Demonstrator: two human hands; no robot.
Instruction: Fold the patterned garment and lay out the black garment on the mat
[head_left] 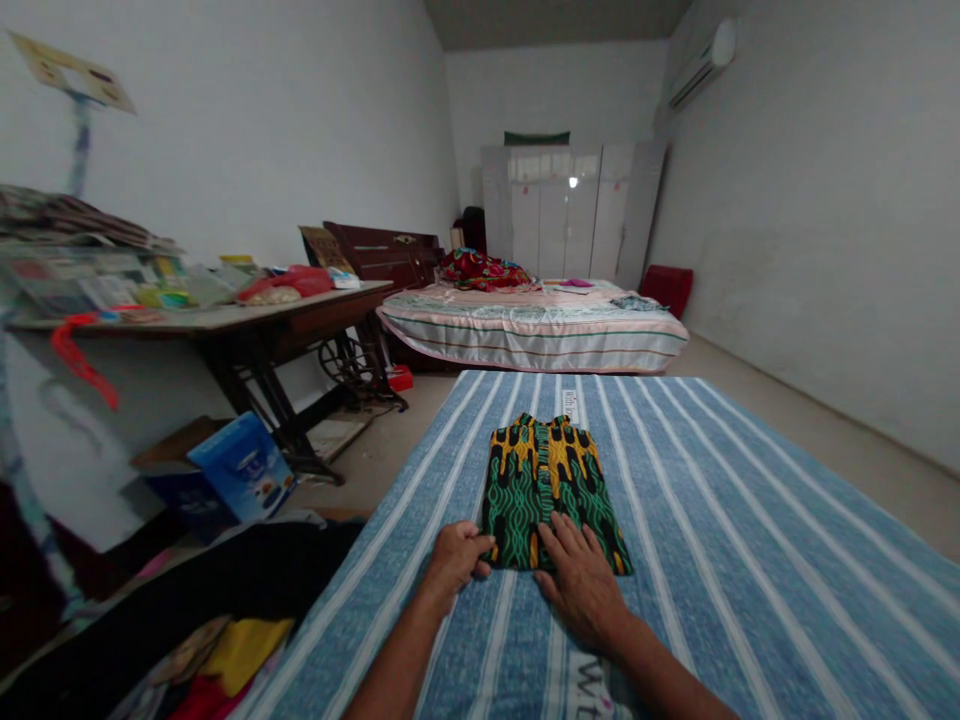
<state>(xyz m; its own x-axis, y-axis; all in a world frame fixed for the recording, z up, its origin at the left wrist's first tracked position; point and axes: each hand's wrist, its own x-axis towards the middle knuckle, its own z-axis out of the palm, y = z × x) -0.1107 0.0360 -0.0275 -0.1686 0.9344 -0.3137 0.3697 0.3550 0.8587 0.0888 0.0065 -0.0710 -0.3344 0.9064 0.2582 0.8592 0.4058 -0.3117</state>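
Observation:
A folded shirt [551,485], patterned in green, black and yellow, lies flat on a blue striped cloth [712,560], its collar toward the far side. At the shirt's near left corner, my left hand [456,560] pinches the edge between thumb and fingers. My right hand [581,575] rests flat over the near edge, right of the middle, with fingers stretched out on the fabric.
Beyond the striped surface is a bed [540,330] with a red patterned blanket [484,270]. To the left stands a sewing-machine table [300,305] loaded with bags and boxes. A blue box [244,465] sits below, and clothes [244,655] lie at the near left.

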